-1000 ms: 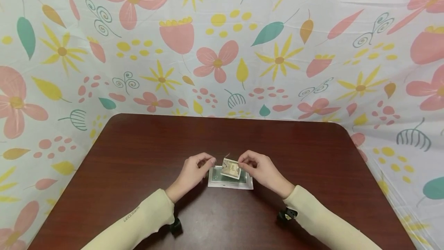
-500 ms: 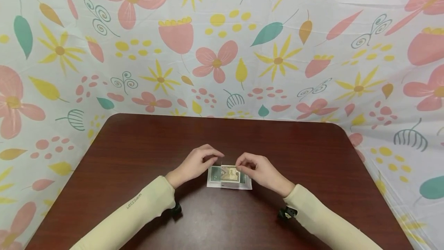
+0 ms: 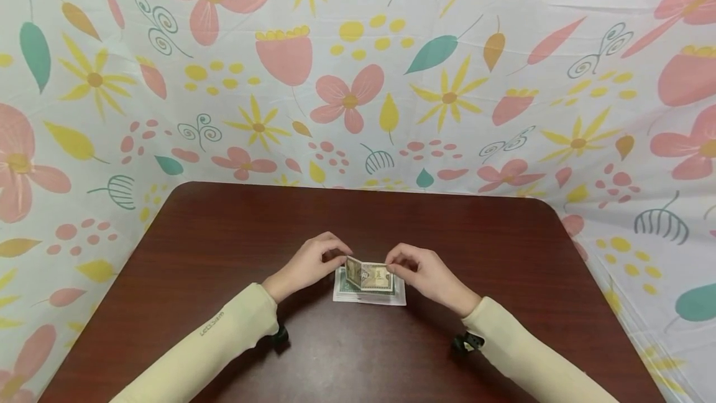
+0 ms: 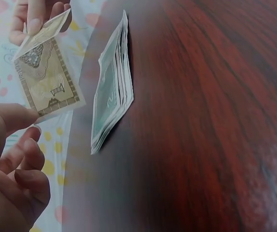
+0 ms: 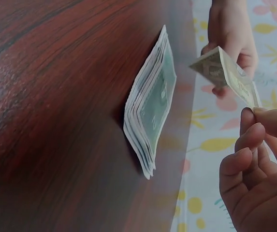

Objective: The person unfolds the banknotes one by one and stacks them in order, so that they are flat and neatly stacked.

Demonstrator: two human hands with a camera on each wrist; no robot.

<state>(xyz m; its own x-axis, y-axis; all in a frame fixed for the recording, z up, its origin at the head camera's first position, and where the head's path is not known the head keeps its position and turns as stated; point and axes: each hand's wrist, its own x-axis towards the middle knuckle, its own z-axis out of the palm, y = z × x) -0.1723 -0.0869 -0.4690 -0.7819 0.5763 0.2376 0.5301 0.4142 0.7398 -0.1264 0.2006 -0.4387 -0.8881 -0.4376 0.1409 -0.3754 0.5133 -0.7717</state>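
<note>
A small yellowish-brown banknote (image 3: 377, 277) is held above a stack of banknotes (image 3: 351, 296) with a green one on top. It is partly unfolded along a middle crease, its two halves at an angle. My left hand (image 3: 310, 266) pinches one end of it, thumb and finger at the edge, as the left wrist view shows on the banknote (image 4: 51, 92). At the opposite end, my right hand (image 3: 431, 275) pinches the banknote (image 5: 240, 87) between thumb and finger. Layered edges of the stack (image 5: 150, 106) show in the right wrist view, apart from both hands.
A dark reddish-brown wooden table (image 3: 235, 222) with rounded far corners lies under the hands. Behind it and at its sides hangs a white cloth (image 3: 358, 36) with pink, yellow and green flower and leaf prints. Dark wrist bands (image 3: 467, 342) show below the sleeves.
The banknote, folded half a second ago in the right hand, has opened out to the left. My left hand, earlier beside it, now pinches its left end. The stack stays put.
</note>
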